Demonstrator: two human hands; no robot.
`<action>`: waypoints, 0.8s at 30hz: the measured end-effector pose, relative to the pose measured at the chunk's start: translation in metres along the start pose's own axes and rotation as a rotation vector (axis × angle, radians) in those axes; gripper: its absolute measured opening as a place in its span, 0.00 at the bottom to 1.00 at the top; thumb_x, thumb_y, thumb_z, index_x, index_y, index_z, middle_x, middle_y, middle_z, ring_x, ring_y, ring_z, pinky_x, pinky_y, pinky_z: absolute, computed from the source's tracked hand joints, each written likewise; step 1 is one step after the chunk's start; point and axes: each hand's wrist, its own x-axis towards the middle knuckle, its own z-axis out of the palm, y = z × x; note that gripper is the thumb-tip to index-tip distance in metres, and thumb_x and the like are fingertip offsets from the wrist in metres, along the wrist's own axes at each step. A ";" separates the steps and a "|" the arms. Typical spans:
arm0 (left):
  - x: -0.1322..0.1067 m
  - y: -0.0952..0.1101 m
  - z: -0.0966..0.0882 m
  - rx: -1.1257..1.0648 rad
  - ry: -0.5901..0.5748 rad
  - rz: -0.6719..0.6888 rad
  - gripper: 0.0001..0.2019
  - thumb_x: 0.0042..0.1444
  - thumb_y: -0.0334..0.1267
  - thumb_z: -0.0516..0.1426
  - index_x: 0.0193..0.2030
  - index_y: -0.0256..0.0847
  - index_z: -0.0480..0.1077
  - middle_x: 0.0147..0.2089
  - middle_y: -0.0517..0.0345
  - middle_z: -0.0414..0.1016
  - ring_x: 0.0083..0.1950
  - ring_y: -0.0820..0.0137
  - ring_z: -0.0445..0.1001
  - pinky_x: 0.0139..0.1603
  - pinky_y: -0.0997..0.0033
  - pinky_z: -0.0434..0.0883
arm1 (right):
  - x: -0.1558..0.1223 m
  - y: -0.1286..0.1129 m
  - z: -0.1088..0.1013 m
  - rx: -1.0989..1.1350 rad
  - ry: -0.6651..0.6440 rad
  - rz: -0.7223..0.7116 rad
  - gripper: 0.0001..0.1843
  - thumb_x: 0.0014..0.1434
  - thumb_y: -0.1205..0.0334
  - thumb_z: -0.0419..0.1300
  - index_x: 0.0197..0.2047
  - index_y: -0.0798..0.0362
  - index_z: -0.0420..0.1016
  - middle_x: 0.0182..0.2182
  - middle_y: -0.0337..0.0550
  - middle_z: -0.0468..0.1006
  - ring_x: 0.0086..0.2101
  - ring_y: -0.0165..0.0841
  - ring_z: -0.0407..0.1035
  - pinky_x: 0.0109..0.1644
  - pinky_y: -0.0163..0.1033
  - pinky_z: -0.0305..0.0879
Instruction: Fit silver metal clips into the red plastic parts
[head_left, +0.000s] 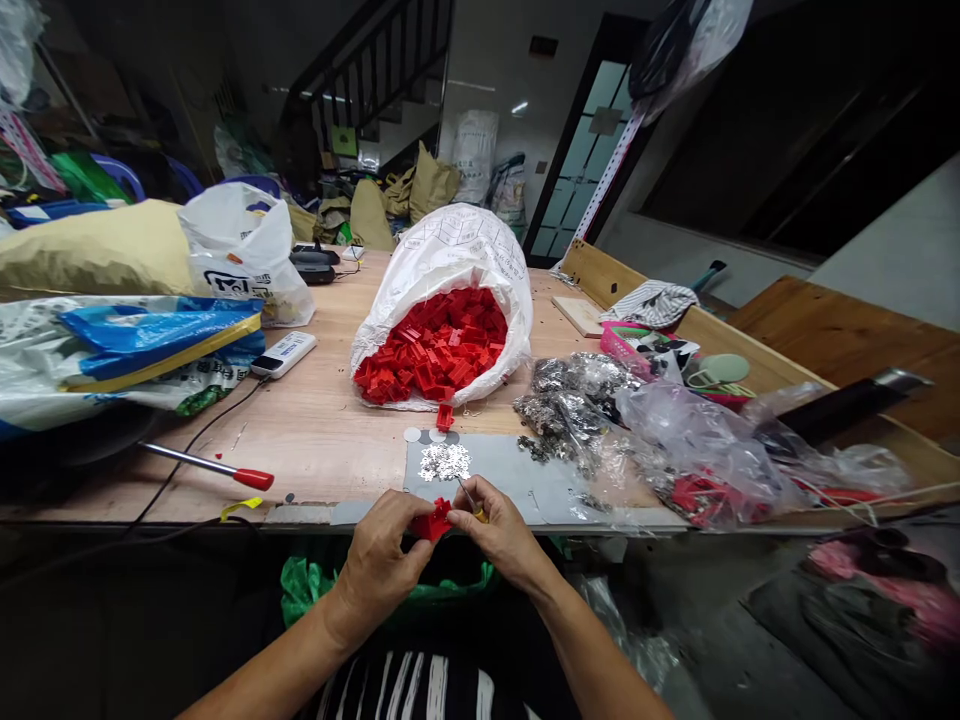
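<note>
My left hand (382, 555) pinches a small red plastic part (433, 522) just below the table's front edge. My right hand (501, 530) is closed on a thin metal tool with a yellow handle (472, 503), its tip at the red part. Just beyond the hands, a small heap of tiny shiny metal pieces (444, 461) lies on a grey mat (510, 480). Farther back, a white sack (450, 300) lies open on its side, spilling many red plastic parts (431, 355). One loose red part (445, 416) rests in front of the sack.
Clear bags of metal bits (577, 400) and red parts (705, 480) crowd the right side. A red-handled rod (210, 465), a white remote (283, 354), a black cable and blue-and-white bags (127, 345) lie at the left. A wooden rail (735, 350) borders the right edge.
</note>
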 end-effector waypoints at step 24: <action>-0.009 -0.003 0.007 -0.123 0.001 -0.162 0.09 0.50 0.27 0.59 0.38 0.41 0.71 0.34 0.58 0.75 0.34 0.69 0.74 0.35 0.68 0.73 | 0.000 -0.010 -0.004 0.107 -0.108 0.097 0.15 0.50 0.54 0.65 0.31 0.53 0.64 0.26 0.32 0.66 0.26 0.25 0.58 0.29 0.31 0.55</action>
